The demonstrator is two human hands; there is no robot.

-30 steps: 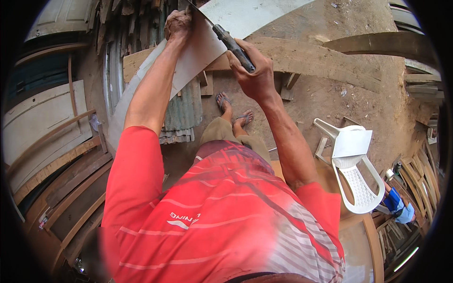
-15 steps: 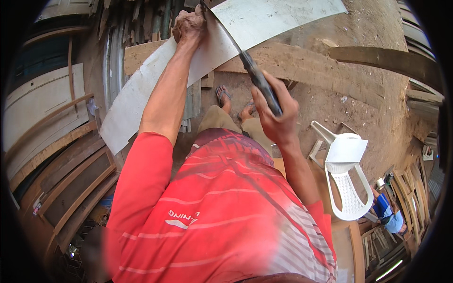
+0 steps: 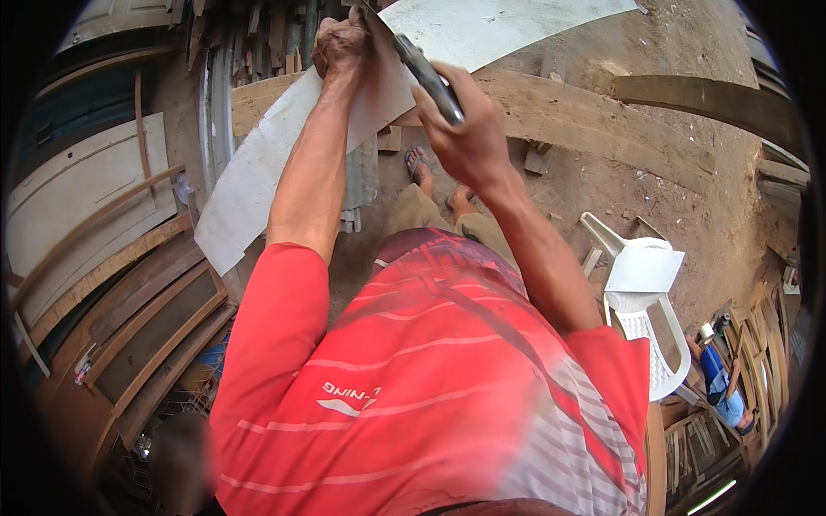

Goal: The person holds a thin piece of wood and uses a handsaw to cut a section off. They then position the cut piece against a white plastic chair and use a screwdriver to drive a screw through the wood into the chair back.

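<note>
A long, bent pale sheet [image 3: 258, 168], apparently thin metal, lies over a wooden beam [image 3: 594, 129] in front of me. My left hand [image 3: 342, 47] is closed at the sheet's far edge, its fingertips partly hidden. In a wrapped grip, my right hand [image 3: 469, 120] holds a long-bladed tool by its dark handle [image 3: 428, 77]. The blade slants up and left, close beside my left fist, and its tip runs off the top of the view. Whether the blade touches the sheet, I cannot tell.
A white plastic chair [image 3: 645, 318] with a pale panel on it stands at right. Wooden frames [image 3: 155, 344] and a pale door panel [image 3: 86, 189] lean at left. Timber is stacked at far right, where another person [image 3: 727, 396] in blue appears. My sandalled feet are below the beam.
My right hand has moved up and left with the tool, nearer my left fist. My left hand stays at the sheet's edge. The whole view has shifted slightly.
</note>
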